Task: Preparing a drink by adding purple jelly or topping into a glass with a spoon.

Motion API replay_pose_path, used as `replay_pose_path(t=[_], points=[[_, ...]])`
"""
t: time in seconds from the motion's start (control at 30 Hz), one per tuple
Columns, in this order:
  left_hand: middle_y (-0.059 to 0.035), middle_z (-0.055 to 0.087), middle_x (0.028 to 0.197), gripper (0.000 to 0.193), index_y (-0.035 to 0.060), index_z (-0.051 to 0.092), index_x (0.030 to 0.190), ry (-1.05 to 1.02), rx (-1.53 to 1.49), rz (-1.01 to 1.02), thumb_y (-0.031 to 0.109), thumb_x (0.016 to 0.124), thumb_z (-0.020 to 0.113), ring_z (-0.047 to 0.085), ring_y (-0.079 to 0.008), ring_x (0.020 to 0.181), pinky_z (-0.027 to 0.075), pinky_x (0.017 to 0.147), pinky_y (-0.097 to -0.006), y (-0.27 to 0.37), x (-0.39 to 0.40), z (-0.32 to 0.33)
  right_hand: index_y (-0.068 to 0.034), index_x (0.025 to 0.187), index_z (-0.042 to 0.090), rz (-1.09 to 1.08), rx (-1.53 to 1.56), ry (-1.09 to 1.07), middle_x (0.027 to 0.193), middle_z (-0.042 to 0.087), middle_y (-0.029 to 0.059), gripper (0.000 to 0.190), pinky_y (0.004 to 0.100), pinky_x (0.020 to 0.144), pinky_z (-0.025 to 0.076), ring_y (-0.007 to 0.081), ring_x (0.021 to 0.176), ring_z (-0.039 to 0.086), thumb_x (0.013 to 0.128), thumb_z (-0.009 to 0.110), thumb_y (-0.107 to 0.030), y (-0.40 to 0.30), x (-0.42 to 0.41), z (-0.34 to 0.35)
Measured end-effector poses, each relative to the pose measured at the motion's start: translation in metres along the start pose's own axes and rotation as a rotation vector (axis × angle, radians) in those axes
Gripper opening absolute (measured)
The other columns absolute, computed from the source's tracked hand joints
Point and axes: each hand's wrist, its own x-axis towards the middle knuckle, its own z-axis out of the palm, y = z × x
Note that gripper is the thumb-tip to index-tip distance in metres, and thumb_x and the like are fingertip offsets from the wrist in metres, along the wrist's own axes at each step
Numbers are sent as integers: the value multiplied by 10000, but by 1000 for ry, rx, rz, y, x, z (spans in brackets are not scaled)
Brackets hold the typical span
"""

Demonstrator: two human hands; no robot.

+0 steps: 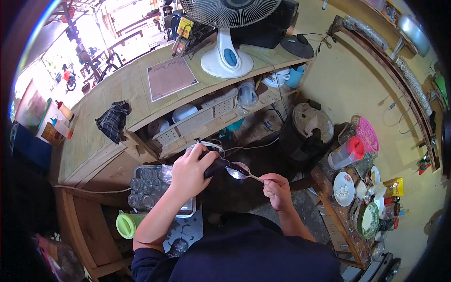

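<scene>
My left hand (pixel 192 169) grips a dark bottle (pixel 216 166), tilted so that its narrow end points right and down. My right hand (pixel 276 190) pinches the thin handle of a metal spoon (pixel 255 177). The spoon's bowl end lies at the bottle's narrow end, partly hidden behind it. Beneath or behind them shows a round, shiny thing (pixel 239 171), which I cannot name for sure. Whether anything flows from the bottle cannot be told.
Ahead, a wooden counter (pixel 137 84) bears a white fan (pixel 227 60) and a dark checked cloth (pixel 113 120). Glass jars (pixel 142 188) stand on a tray at left. At right, a wooden table (pixel 334 215) holds a plate with white pieces (pixel 343 188) and a red-lidded pitcher (pixel 347 153).
</scene>
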Motion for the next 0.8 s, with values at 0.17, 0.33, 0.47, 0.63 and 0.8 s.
replay_pose_path(t=[0.17,0.33,0.47,0.63,0.8], points=[[-75,514,927,441,132,602,980,16,12,-2,133,566,754,590,-285,849,493,690,-372,-1,-1,1,30,954,634,6,42,-35,552,385,-72,161,185,431,225,5,443,292,858,526,-42,2,1,-2],[-78,514,928,442,127,603,978,17,23,-2,148,566,761,588,-287,849,491,691,-374,-3,-2,1,27,951,634,6,60,-40,552,388,-70,157,189,432,232,12,439,290,857,536,-53,3,2,-1],[-80,513,926,438,119,599,970,11,20,-13,149,565,762,588,-290,852,491,692,-373,-4,-2,-1,23,948,636,-8,81,-38,553,383,-69,156,193,432,239,18,438,289,856,544,-63,4,2,-3],[-86,512,907,413,107,594,961,38,-44,-24,129,577,745,589,-295,828,487,686,-372,0,-1,-4,28,979,643,-25,128,-61,589,429,-77,172,177,430,217,-6,464,306,857,538,-33,7,3,-8],[-83,513,899,392,101,591,955,40,-61,-19,116,589,730,591,-295,823,486,688,-373,0,-1,-2,27,981,642,-23,107,-53,588,424,-78,171,176,435,221,-4,467,307,861,538,-36,5,3,-5]])
